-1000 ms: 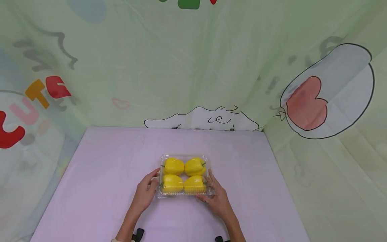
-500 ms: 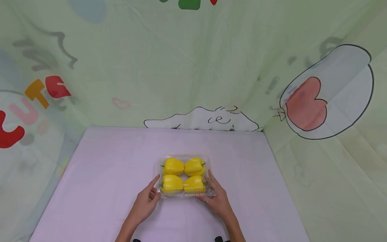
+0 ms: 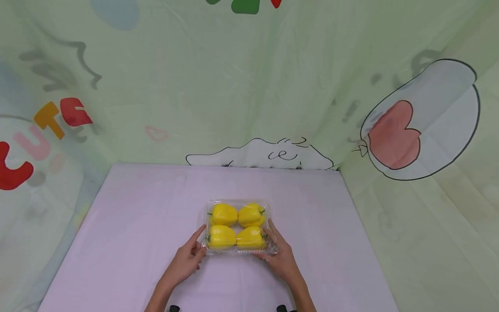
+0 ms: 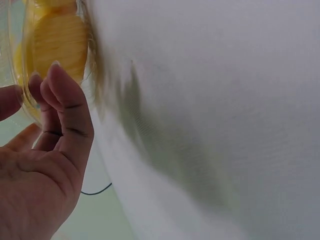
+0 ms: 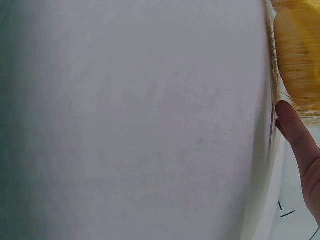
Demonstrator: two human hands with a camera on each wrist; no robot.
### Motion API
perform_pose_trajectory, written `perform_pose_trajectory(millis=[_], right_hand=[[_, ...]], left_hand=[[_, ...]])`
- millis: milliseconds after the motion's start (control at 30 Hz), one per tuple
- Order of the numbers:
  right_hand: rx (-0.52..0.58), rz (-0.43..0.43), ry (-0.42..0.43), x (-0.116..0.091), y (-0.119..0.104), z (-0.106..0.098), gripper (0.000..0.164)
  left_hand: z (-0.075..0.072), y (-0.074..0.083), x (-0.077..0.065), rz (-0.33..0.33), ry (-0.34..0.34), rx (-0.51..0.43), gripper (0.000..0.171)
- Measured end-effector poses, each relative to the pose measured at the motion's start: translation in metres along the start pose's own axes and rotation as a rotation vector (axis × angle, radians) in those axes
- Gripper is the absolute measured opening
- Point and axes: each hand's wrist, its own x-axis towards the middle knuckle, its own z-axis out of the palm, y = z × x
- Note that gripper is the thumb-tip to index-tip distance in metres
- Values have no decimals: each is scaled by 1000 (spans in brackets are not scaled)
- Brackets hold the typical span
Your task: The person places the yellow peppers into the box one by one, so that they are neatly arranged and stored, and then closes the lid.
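A clear plastic clamshell box (image 3: 238,202) lies on the table, holding several yellow bell peppers (image 3: 224,215) in two rows. At its front left corner is my left hand (image 3: 184,262), with the thumb at the corner and the index finger along the left side. The left wrist view shows that thumb (image 4: 9,101) touching the rim, while the other fingers curl near it. My right hand (image 3: 281,258) grips the front right corner, thumb at the front edge and fingers up the right side. In the right wrist view only part of this hand (image 5: 300,142) appears, against the box.
A pale lilac cloth covers the table (image 3: 148,208). Printed fabric walls (image 3: 218,86) rise behind it and on both sides. Black objects (image 3: 281,308) show beside the wrists at the bottom edge.
My left hand has shifted slightly down along the box's left side, its thumb coming to the front left corner. The right hand and the box stay almost where they were.
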Motion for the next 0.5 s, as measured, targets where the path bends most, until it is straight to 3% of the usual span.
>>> perform_pose_trajectory(millis=[133, 267, 500], right_hand=[[5, 11, -5, 0, 2, 0, 88], [26, 33, -64, 0, 4, -4, 93], [207, 85, -204, 1, 9, -17, 112]], left_hand=[[-2, 1, 0, 1, 2, 4, 69], [-2, 2, 0, 0, -1, -15, 69], [-1, 3, 0, -23, 13, -12, 70]])
